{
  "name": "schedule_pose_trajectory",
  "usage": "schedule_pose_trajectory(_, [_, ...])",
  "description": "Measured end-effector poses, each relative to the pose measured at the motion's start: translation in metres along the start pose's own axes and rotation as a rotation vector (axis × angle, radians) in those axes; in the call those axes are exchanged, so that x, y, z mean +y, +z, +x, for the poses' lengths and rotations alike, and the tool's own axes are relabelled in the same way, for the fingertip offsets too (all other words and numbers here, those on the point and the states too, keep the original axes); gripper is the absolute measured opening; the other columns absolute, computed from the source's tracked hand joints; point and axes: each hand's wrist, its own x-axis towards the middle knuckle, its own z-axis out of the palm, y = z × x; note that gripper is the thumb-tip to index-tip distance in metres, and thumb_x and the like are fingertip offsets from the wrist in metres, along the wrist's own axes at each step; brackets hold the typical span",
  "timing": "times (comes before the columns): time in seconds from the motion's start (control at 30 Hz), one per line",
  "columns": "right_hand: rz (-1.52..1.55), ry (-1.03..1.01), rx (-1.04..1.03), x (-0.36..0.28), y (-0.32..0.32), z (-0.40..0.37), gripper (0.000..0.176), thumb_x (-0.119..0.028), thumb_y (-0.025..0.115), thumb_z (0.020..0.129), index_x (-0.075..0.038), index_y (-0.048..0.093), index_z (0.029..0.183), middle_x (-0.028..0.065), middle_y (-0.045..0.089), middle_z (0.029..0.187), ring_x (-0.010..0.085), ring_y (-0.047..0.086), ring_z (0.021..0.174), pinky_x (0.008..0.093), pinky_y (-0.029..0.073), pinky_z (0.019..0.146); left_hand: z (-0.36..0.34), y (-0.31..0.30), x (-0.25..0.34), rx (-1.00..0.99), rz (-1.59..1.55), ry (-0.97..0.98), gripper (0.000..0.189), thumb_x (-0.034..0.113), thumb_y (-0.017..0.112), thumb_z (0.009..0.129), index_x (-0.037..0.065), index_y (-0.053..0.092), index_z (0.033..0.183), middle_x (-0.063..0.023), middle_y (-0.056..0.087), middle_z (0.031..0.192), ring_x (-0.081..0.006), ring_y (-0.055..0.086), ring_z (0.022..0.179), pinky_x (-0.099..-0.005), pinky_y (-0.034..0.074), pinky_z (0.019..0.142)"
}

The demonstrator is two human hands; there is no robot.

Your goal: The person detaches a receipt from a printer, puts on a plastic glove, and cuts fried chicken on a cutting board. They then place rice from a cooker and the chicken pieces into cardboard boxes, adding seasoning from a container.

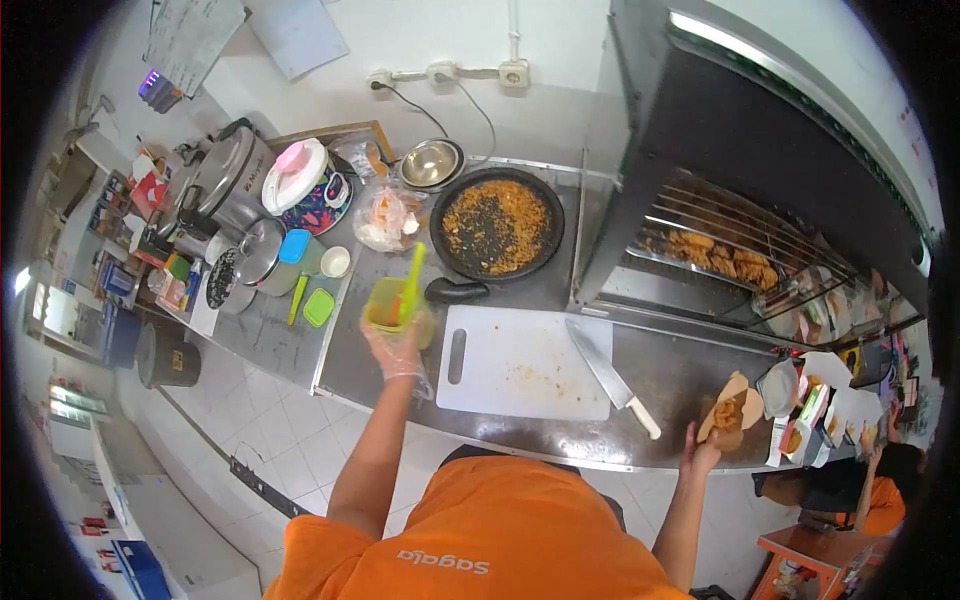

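Observation:
My left hand [392, 355], in a clear plastic glove, is closed around a yellow-green plastic container [380, 298] at the counter's left middle. A bright green utensil [413, 280] stands tilted in it; its lower end is hidden. Some orange-red content shows inside. My right hand [698, 452] grips an opened brown paper food box [732, 425] at the counter's right front. Fried-looking food pieces [727, 413] lie in the box. Between the two hands, a knife [610, 375] with a white handle rests across the right side of a white cutting board [520, 345] with crumbs on it.
Behind the board sits a black frying pan [470, 262] with brown crumbs. A heated display cabinet [720, 130] with fried pieces rises at the right. Pots, a rice cooker [300, 190] and a green lid [318, 307] stand left. Another person [882, 500] is at far right.

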Motion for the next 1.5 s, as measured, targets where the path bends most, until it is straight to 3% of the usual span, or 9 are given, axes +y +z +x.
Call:
schedule_pose_trajectory(0.2, [-0.382, 0.002, 0.067, 0.020, -0.031, -0.008, 0.028, -0.013, 0.050, 0.109, 0.000, 0.050, 0.134, 0.0117, 0.062, 0.120, 0.0218, 0.067, 0.100, 0.0409, 0.060, 0.079, 0.108, -0.003, -0.042, 0.072, 0.061, -0.018, 0.096, 0.026, 0.092, 0.074, -0.003, 0.037, 0.146, -0.0233, 0.049, 0.141, -0.0372, 0.051, 0.130, -0.0447, 0.040, 0.114])
schedule_pose_trajectory(0.3, [-0.227, -0.171, 0.066, 0.027, 0.008, -0.060, 0.028, -0.015, 0.048, 0.110, 0.000, 0.051, 0.133, 0.0103, 0.062, 0.114, 0.0216, 0.065, 0.091, 0.0417, 0.060, 0.081, 0.175, 0.004, -0.049, 0.183, 0.118, 0.075, 0.096, 0.025, 0.093, 0.072, -0.004, 0.038, 0.145, -0.0240, 0.049, 0.142, -0.0367, 0.051, 0.131, -0.0446, 0.040, 0.115])
schedule_pose_trajectory(0.53, [-0.278, 0.051, 0.201, 0.041, 0.017, -0.099, 0.036, -0.011, 0.051, 0.107, -0.002, 0.049, 0.141, 0.0130, 0.065, 0.128, 0.0266, 0.067, 0.113, 0.0499, 0.059, 0.092, 0.329, 0.035, -0.072, 0.335, 0.027, 0.159, 0.096, 0.023, 0.094, 0.070, -0.003, 0.039, 0.144, -0.0230, 0.051, 0.140, -0.0341, 0.055, 0.128, -0.0475, 0.045, 0.111])
schedule_pose_trajectory(0.63, [-0.212, -0.091, 0.096, 0.044, 0.013, -0.108, 0.038, -0.014, 0.047, 0.108, 0.001, 0.045, 0.144, 0.0157, 0.063, 0.127, 0.0280, 0.067, 0.109, 0.0470, 0.060, 0.088, 0.373, 0.055, -0.094, 0.352, -0.213, 0.373, 0.064, 0.018, 0.091, 0.073, -0.003, 0.061, 0.126, -0.0154, 0.068, 0.122, -0.0282, 0.067, 0.109, -0.0407, 0.052, 0.099])
schedule_pose_trajectory(0.8, [-0.432, -0.178, 0.305, 0.055, 0.002, -0.104, 0.033, -0.010, 0.053, 0.106, 0.016, 0.054, 0.126, 0.0225, 0.067, 0.117, 0.0315, 0.071, 0.091, 0.0430, 0.063, 0.075, 0.371, 0.064, -0.114, 0.258, 0.167, 0.526, 0.054, 0.026, 0.092, 0.077, -0.005, 0.071, 0.116, -0.0163, 0.074, 0.118, -0.0300, 0.071, 0.102, -0.0425, 0.057, 0.093])
schedule_pose_trajectory(0.87, [-0.166, -0.215, 0.340, 0.038, 0.043, -0.139, 0.034, -0.012, 0.052, 0.108, 0.017, 0.056, 0.126, 0.0234, 0.066, 0.119, 0.0305, 0.071, 0.092, 0.0416, 0.061, 0.077, 0.390, 0.063, -0.151, 0.265, 0.221, 0.603, 0.051, 0.020, 0.092, 0.077, -0.006, 0.072, 0.116, -0.0159, 0.075, 0.118, -0.0300, 0.072, 0.102, -0.0429, 0.057, 0.093])
schedule_pose_trajectory(0.97, [-0.164, -0.057, 0.386, 0.034, 0.049, -0.149, 0.034, -0.013, 0.051, 0.109, 0.016, 0.057, 0.126, 0.0236, 0.066, 0.119, 0.0306, 0.071, 0.095, 0.0422, 0.061, 0.078, 0.401, 0.065, -0.187, 0.109, 0.149, 0.200, 0.051, 0.026, 0.085, 0.086, -0.006, 0.066, 0.122, -0.0172, 0.071, 0.123, -0.0317, 0.069, 0.105, -0.0439, 0.057, 0.091])
schedule_pose_trajectory(1.17, [-0.264, -0.224, 0.390, 0.053, 0.016, -0.120, 0.034, -0.014, 0.051, 0.109, 0.015, 0.057, 0.127, 0.0235, 0.068, 0.115, 0.0303, 0.071, 0.098, 0.0415, 0.060, 0.080, 0.385, 0.066, -0.198, -0.310, 0.474, -0.223, 0.055, 0.028, 0.084, 0.087, -0.002, 0.061, 0.127, -0.0178, 0.067, 0.125, -0.0306, 0.065, 0.108, -0.0458, 0.054, 0.093])
schedule_pose_trajectory(1.5, [-0.449, -0.082, 0.426, 0.045, -0.025, -0.066, 0.039, -0.021, 0.057, 0.108, 0.016, 0.062, 0.121, 0.0231, 0.071, 0.109, 0.0284, 0.071, 0.095, 0.0412, 0.055, 0.079, 0.340, 0.076, -0.165, -0.509, 0.571, -0.320, 0.062, 0.032, 0.082, 0.088, 0.004, 0.052, 0.135, -0.0188, 0.060, 0.128, -0.0289, 0.060, 0.113, -0.0489, 0.049, 0.096])
